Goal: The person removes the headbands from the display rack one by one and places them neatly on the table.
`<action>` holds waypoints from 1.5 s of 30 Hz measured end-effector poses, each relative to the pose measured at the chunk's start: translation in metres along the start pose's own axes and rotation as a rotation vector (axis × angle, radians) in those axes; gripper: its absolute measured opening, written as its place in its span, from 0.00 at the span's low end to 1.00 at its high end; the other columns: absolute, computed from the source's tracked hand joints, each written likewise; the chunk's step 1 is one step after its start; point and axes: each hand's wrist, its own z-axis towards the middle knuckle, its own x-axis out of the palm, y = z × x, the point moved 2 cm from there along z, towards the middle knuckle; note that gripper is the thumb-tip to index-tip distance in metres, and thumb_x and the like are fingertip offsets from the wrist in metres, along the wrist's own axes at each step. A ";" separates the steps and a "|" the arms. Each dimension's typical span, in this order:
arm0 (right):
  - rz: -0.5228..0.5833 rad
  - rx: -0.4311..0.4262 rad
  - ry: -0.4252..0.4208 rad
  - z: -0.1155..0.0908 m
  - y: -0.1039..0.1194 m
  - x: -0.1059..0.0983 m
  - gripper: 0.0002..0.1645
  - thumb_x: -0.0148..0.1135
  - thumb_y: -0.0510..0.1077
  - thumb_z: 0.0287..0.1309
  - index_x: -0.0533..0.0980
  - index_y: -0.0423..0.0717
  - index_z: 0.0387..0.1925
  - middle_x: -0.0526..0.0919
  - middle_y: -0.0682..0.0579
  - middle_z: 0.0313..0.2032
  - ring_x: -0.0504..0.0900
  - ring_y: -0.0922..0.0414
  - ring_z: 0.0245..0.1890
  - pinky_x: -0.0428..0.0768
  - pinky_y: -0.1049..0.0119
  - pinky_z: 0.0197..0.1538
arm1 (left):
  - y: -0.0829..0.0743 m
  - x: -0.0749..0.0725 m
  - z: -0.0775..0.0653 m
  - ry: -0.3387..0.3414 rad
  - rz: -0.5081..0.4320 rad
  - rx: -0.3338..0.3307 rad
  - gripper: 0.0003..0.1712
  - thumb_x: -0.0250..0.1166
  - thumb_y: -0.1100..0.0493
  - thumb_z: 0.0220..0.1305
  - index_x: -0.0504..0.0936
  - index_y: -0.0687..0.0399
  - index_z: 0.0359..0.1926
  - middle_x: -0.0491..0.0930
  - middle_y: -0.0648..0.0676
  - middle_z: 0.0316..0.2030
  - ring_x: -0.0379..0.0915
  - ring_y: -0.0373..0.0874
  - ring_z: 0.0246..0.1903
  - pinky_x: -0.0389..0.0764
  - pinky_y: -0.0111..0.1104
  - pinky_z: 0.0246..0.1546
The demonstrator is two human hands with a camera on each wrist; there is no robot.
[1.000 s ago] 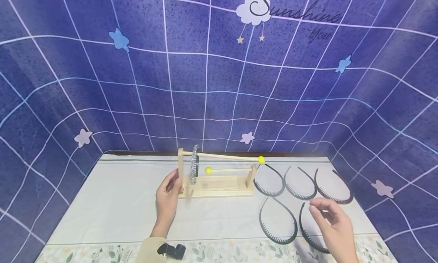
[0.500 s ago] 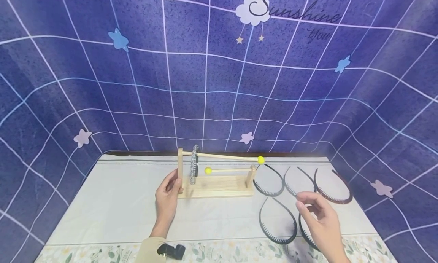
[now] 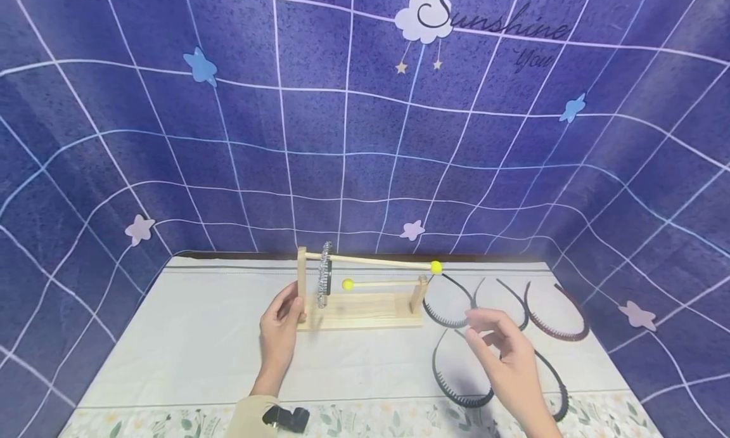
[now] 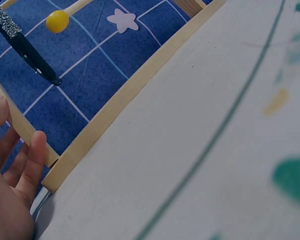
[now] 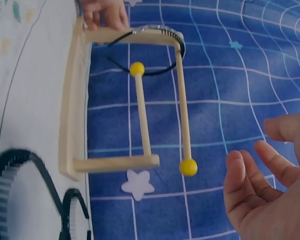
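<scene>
My left hand (image 3: 279,327) holds the left upright of a pale wooden display rack (image 3: 365,311), thumb in front and fingers behind. Two rods with yellow ball ends extend from the rack's posts. A silvery, sparkling headband (image 3: 324,276) with dark ends hangs on the upper rod near the left post. My right hand (image 3: 504,362) hovers over the black headbands at the right, fingers loosely bent with nothing between them. In the right wrist view, a gap shows between the thumb and fingers of that right hand (image 5: 265,185). It partly hides two toothed headbands below it.
Toothed headbands lie right of the rack: a black headband (image 3: 447,324) beside its base, a reddish-brown headband (image 3: 561,332) at far right, and a black headband (image 3: 464,401) nearer the front. A blue gridded cloth (image 3: 365,140) rises behind the white table (image 3: 188,336).
My right hand has moved left across the headbands, towards the rack, uncovering part of the front right one. My left hand and the rack have stayed in place.
</scene>
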 end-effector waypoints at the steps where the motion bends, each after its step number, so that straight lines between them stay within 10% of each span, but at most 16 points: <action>1: -0.002 -0.006 0.004 0.000 0.001 0.003 0.19 0.70 0.26 0.68 0.84 0.41 0.57 0.89 0.63 0.48 0.85 0.64 0.48 0.88 0.78 0.46 | 0.000 0.000 0.000 0.000 0.001 0.002 0.26 0.68 0.55 0.83 0.80 0.58 0.75 0.82 0.60 0.66 0.82 0.33 0.57 0.91 0.24 0.55; 19: 0.100 -0.103 0.145 0.012 0.004 0.054 0.17 0.71 0.29 0.69 0.84 0.44 0.56 0.89 0.49 0.45 0.86 0.61 0.41 0.89 0.69 0.37 | 0.000 0.001 0.000 0.005 0.005 0.005 0.26 0.66 0.56 0.84 0.79 0.59 0.75 0.81 0.60 0.66 0.81 0.33 0.58 0.91 0.24 0.55; 45: 0.359 0.137 0.281 0.032 -0.001 0.131 0.20 0.71 0.33 0.69 0.81 0.36 0.61 0.85 0.36 0.48 0.85 0.61 0.37 0.85 0.74 0.33 | 0.001 -0.001 0.001 -0.004 -0.009 0.002 0.25 0.67 0.57 0.83 0.80 0.59 0.74 0.82 0.61 0.65 0.82 0.33 0.57 0.93 0.27 0.54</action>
